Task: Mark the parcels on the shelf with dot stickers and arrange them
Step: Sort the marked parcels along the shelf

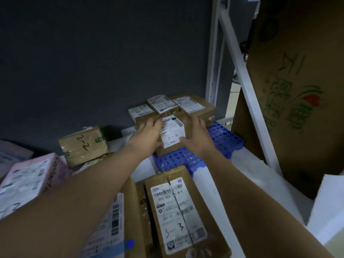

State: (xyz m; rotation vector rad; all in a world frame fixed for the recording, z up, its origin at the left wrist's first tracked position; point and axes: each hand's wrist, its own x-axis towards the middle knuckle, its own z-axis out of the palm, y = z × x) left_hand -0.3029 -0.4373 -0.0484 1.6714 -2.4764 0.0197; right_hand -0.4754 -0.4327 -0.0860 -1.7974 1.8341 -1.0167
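Nearest parcel: a long brown carton (183, 216) lay at the bottom of the view, its white label marked "3-3" by hand, a strip of tape running across it.
Blue dot: a blue dot sticker (130, 243) sat on the labelled parcel (113, 222) just left of that carton, partly under the left forearm.
Pink box: a pink printed box (28, 180) lay at the left edge, tilted.
Blue pallet: a blue perforated plastic pallet (226, 139) rested on the white shelf (260, 175), beyond the long carton.
Held parcel: a small brown parcel (174, 133) sat on the pallet, white label up, also marked "3-3"; a faint purple spot showed on its top right, too blurred to tell whether it was a sticker.
Left hand: the left hand (149, 135) gripped the parcel's left side, fingers curled over the top edge onto the label.
Right hand: the right hand (195, 135) held the right side, thumb on the label's lower corner, fingers wrapped round the far edge.
Left parcel: a brown parcel marked "2-2" (84, 145) stood tilted, well left of the hands.
Back row: three labelled parcels (163, 104) lay close together behind the held one, against the dark wall.
Right side: a large printed cardboard box (297, 90) rose behind the white shelf upright (242, 71).
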